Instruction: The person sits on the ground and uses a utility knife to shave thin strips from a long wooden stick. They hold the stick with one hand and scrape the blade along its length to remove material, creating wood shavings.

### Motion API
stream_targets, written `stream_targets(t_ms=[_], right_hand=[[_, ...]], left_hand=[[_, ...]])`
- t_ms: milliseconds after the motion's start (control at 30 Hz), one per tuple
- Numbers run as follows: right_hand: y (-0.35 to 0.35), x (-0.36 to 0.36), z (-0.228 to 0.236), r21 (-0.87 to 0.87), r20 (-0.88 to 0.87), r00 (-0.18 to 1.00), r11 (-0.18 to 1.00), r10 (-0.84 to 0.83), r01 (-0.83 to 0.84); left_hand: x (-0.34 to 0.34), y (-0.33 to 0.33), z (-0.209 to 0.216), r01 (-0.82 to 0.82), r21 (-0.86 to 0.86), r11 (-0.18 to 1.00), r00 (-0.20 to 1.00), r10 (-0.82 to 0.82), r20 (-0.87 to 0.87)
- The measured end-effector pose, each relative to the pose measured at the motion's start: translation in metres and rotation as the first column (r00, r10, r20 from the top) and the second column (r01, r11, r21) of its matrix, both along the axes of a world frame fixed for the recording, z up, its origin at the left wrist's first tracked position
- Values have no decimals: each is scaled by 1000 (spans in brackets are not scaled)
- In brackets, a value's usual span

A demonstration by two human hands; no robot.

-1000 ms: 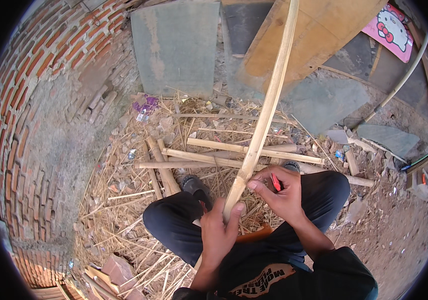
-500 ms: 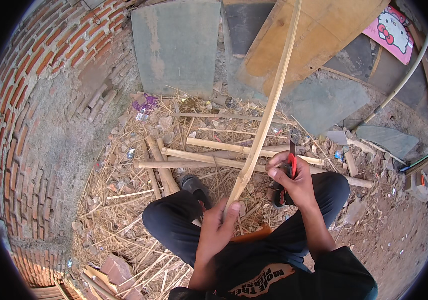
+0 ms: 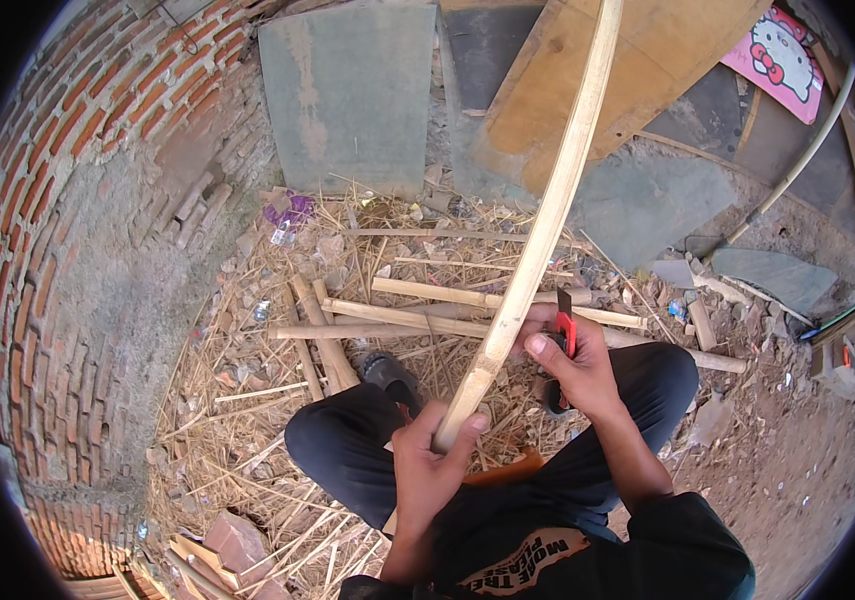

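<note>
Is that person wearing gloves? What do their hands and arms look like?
No gloves! The left hand and right hand are bare, with no watch or bracelet showing. The forearms are bare too. A loose, black short sleeve covers the upper right arm.

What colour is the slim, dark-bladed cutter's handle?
The cutter's handle is red, best seen in the head view.
</note>
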State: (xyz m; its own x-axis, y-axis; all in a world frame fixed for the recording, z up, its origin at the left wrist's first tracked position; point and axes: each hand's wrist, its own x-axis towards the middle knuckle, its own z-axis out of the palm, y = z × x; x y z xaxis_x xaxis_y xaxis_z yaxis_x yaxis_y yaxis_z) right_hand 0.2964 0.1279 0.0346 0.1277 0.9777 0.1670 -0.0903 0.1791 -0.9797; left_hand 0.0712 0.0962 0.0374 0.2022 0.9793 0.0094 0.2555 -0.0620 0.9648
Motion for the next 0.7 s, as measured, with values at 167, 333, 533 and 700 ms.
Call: stream_targets(t_ms=[167, 333, 533, 700], right_hand=[[3, -7, 4, -46, 89, 995, 998, -45, 49], [2, -13, -3, -50, 109, 993, 997, -52, 57], [1, -5, 5, 51, 272, 960, 997, -62, 50], [-16, 18, -1, 223, 629, 758, 974, -175, 39]], left_hand=[[1, 2, 7, 22, 99, 995, 988, -7, -156], [9, 11, 23, 40, 211, 977, 977, 6, -215], [8, 23, 25, 107, 140, 984, 975, -76, -211], [13, 14, 24, 41, -74, 996, 999, -41, 8]])
